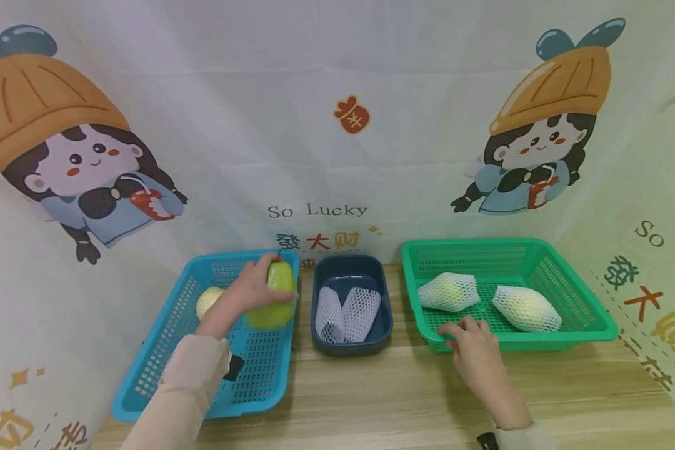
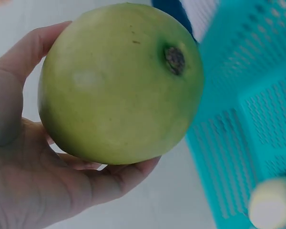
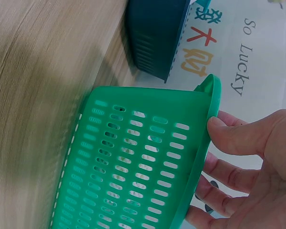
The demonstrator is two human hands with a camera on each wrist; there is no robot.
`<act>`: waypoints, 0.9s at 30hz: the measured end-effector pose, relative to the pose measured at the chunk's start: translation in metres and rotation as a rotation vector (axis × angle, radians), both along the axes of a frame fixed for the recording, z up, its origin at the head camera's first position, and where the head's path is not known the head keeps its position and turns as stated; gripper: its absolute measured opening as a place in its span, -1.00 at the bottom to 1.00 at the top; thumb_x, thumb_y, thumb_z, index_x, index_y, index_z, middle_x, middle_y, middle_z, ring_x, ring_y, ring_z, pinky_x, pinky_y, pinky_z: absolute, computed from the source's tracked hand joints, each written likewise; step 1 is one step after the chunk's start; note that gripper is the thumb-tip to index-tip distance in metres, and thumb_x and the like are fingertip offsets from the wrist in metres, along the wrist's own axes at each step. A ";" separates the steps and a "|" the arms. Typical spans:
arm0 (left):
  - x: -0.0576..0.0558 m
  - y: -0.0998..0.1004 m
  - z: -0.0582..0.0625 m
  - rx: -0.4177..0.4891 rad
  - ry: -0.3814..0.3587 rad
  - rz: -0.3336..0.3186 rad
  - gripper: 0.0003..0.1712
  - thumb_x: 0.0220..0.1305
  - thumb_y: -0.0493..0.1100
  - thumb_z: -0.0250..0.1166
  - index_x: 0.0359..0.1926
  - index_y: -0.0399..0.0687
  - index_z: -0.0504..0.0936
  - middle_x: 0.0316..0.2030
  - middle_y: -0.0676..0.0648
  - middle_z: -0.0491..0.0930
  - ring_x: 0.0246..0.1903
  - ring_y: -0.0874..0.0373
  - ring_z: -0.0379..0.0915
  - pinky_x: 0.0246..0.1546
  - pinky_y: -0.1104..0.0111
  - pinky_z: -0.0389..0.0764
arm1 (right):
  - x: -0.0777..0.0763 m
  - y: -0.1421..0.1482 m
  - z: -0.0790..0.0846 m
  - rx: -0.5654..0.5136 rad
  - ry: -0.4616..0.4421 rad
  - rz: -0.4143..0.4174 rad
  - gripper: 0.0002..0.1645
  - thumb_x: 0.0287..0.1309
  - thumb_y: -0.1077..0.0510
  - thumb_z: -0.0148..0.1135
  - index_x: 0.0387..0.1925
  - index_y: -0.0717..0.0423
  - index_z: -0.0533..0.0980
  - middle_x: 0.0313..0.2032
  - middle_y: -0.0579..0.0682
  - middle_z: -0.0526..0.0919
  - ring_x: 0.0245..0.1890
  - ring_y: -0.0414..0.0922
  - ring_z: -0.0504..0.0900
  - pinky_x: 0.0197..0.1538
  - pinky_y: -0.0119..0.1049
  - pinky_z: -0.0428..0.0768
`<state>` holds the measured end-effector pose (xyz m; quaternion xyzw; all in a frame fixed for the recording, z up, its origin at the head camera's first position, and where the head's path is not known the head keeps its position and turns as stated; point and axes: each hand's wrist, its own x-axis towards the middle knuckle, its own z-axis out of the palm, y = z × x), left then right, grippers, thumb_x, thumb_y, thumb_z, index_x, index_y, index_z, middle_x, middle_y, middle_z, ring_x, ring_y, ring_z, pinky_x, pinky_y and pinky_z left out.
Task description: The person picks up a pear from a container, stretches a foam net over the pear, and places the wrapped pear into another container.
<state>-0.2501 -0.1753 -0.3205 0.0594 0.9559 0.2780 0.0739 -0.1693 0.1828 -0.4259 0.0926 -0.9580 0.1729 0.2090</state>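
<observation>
My left hand (image 1: 255,284) grips a green pear (image 1: 278,294) over the right side of the blue basket (image 1: 289,369). The left wrist view shows the pear's dark blossom end, with the thumb and fingers (image 2: 107,186) around its side. My right hand (image 1: 475,350) holds the front rim of the green basket (image 1: 562,342) near its left corner. In the right wrist view the thumb (image 3: 236,136) touches the rim and the other fingers lie behind it. Two pale fruits in white foam nets, one at left (image 1: 449,292) and another at right (image 1: 527,309), lie inside.
Between the baskets stands a navy box (image 1: 385,325) holding two white foam nets (image 1: 360,314). A pale yellow round fruit (image 1: 207,302) lies in the blue basket, partly behind the left arm. A printed cloth (image 1: 337,144) hangs behind the wooden table (image 1: 360,400).
</observation>
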 end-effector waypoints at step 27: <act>0.086 0.108 -0.074 0.142 0.146 -0.258 -0.06 -0.24 0.06 0.52 0.17 0.00 0.23 -0.06 -0.21 0.33 -0.18 0.01 0.34 -0.35 0.28 0.54 | 0.001 -0.001 -0.003 -0.016 0.050 -0.005 -0.74 -0.16 0.37 0.38 -0.37 0.04 0.63 -0.43 0.07 0.52 -0.39 0.07 0.42 -0.49 -0.24 0.30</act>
